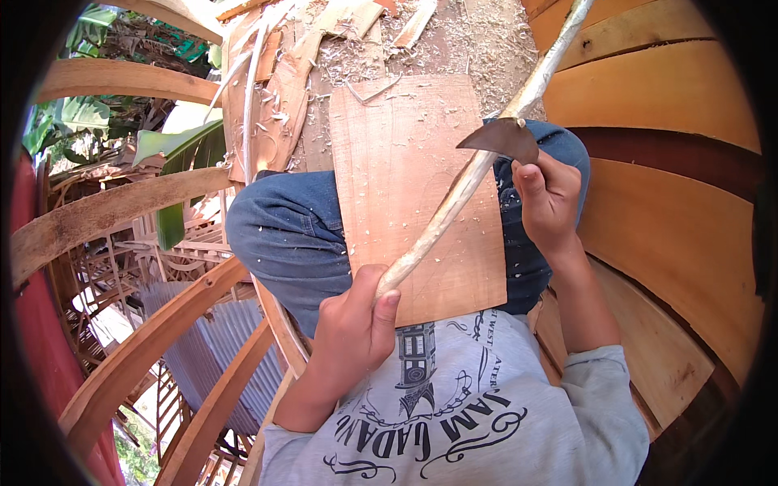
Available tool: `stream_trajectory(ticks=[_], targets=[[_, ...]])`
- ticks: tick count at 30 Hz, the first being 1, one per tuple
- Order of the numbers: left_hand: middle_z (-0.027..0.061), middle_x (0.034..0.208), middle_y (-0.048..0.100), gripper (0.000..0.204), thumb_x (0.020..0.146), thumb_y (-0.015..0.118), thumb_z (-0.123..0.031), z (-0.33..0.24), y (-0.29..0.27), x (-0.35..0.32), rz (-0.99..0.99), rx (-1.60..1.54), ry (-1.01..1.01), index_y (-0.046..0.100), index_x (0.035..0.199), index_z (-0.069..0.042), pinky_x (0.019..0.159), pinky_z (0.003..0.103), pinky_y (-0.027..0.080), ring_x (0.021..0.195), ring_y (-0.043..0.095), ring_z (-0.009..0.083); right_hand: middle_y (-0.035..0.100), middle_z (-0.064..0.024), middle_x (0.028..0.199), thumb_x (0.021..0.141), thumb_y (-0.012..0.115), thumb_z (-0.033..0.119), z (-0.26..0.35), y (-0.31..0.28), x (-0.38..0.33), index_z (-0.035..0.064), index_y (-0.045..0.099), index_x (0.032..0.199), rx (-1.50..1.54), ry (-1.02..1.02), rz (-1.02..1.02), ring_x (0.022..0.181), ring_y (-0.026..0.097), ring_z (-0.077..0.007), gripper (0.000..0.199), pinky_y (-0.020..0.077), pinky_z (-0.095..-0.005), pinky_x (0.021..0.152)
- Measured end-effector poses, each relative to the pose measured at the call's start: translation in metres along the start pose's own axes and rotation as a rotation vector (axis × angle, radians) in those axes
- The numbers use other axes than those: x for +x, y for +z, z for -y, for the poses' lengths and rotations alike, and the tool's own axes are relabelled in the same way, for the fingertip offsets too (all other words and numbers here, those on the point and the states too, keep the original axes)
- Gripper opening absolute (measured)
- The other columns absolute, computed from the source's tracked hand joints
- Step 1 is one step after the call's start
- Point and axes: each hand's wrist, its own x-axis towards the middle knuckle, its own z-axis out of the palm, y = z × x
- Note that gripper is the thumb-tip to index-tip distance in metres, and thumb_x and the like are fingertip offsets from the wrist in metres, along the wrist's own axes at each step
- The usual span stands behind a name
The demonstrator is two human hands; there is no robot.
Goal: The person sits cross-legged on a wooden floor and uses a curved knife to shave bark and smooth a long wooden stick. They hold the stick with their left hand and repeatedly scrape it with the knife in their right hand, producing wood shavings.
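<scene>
My left hand point(350, 330) is closed around the near end of a long, pale peeled stick point(444, 212). The stick slants up and away to the right, past the top edge of the view. In my right hand point(551, 201) is a dark crescent-shaped blade point(504, 141), pinched at its right end with the thumb showing. The blade lies across the stick about midway along, touching or just over it; whether it is cutting I cannot tell. Any handle is hidden. Across my lap rests a flat wooden board point(417, 279), under the stick, with a few small shavings on it.
Beyond my knees, a plank surface point(324, 105) carries many wood shavings and loose strips point(279, 109). Curved wooden ribs point(162, 344) rise on the left, with corrugated sheets point(215, 356) and leaves point(190, 154) outside them. Curved planking point(656, 219) walls the right side.
</scene>
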Motion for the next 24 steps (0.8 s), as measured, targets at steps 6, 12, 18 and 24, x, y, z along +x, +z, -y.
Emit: stream_trajectory(ticks=[6,12,18,24], targets=[[0.0132,0.056,0.048,0.011,0.091,0.05,-0.01,0.003,-0.001,0.001,0.013,-0.024,-0.022,0.052,0.095,0.0,0.047,0.034,0.042,0.048,0.057,0.0307,0.048,-0.009,0.051,0.089,0.061,0.032,0.001,-0.002,0.007,-0.0017,0.06,0.075,-0.103,-0.165,0.123,0.044,0.05,-0.0122,0.037,0.0362,-0.0263,0.043],[0.0132,0.054,0.046,0.011,0.092,0.049,-0.011,0.005,-0.002,0.002,0.007,-0.038,-0.016,0.051,0.096,0.0,0.046,0.035,0.041,0.047,0.056,0.0309,0.044,-0.0043,0.051,0.093,0.055,0.03,-0.008,-0.001,0.004,-0.0036,0.057,0.072,-0.159,-0.24,0.105,0.049,0.039,-0.0049,0.039,0.0336,-0.0253,0.044],[0.0136,0.054,0.045,0.01,0.092,0.049,-0.011,0.003,-0.002,-0.004,0.065,-0.097,-0.112,0.05,0.095,-0.001,0.046,0.035,0.039,0.046,0.054,0.0314,0.042,-0.0027,0.05,0.09,0.059,0.029,-0.002,-0.006,0.01,-0.0027,0.059,0.073,-0.179,-0.266,0.092,0.048,0.036,-0.0048,0.036,0.03,-0.0251,0.043],[0.0107,0.055,0.043,0.01,0.093,0.047,-0.011,-0.009,0.0,0.011,0.056,-0.163,-0.114,0.05,0.091,-0.001,0.047,0.032,0.037,0.046,0.05,0.0211,0.042,0.004,0.053,0.09,0.06,0.028,0.01,0.002,0.01,-0.0034,0.061,0.078,0.11,0.109,-0.062,0.051,0.035,-0.0028,0.034,0.0276,-0.023,0.044]])
